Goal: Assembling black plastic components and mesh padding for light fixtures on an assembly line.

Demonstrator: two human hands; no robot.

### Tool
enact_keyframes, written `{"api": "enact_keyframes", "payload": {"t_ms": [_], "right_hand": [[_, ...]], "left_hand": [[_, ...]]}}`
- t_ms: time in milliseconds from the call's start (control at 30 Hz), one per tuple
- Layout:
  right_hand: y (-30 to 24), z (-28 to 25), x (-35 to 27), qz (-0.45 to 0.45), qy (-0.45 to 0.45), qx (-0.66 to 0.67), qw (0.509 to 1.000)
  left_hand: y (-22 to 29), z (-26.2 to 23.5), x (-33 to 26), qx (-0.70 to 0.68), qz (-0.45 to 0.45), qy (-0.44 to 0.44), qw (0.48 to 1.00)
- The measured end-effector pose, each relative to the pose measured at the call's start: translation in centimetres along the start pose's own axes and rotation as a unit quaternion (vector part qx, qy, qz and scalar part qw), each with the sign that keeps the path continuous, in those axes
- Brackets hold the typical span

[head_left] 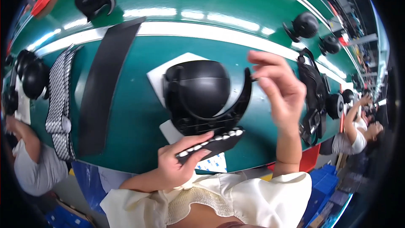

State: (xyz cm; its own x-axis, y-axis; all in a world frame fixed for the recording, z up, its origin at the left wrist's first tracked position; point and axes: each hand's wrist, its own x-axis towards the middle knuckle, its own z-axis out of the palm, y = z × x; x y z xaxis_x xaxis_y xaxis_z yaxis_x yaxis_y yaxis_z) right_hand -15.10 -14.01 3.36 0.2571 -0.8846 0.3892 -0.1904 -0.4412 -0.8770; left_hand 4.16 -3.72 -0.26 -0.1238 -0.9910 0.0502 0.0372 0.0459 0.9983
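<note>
At a green table point(137, 114), a worker's right hand point(286, 90) reaches the tip of the curved black arm point(244, 99) on a domed black unit point(206, 86), thumb and forefinger nearly together; whether they grip the tip cannot be told. That closeness looks like the relation that matters: the tip sits just beside the fingertips, toward nine o'clock, with the arm's long axis running roughly from seven to one. The right hand is the nearer to that tip. The left hand point(172, 164) is closed on a black strip point(220, 144) edged with white, rounded pieces, angled from eight to two. The dome lies at nine o'clock from the right hand and between twelve and one from the left, above a white sheet point(155, 80).
</note>
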Motion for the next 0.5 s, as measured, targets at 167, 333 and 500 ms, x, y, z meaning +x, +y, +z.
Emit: {"api": "enact_keyframes", "payload": {"t_ms": [167, 333, 500], "right_hand": [[0.9, 0.1, -0.4, -0.008, 0.001, -0.043, 0.999], [1.2, -0.3, -1.0, -0.004, -0.003, -0.019, 1.000], [1.2, -0.2, -1.2, -0.119, 0.021, -0.196, 0.973]], "left_hand": [[-0.3, -0.4, 0.0, 0.034, 0.044, -0.016, 0.998], [-0.5, -0.2, 0.0, 0.047, 0.056, -0.018, 0.997], [-0.4, 0.2, 0.0, 0.050, 0.055, -0.010, 0.997]]}}
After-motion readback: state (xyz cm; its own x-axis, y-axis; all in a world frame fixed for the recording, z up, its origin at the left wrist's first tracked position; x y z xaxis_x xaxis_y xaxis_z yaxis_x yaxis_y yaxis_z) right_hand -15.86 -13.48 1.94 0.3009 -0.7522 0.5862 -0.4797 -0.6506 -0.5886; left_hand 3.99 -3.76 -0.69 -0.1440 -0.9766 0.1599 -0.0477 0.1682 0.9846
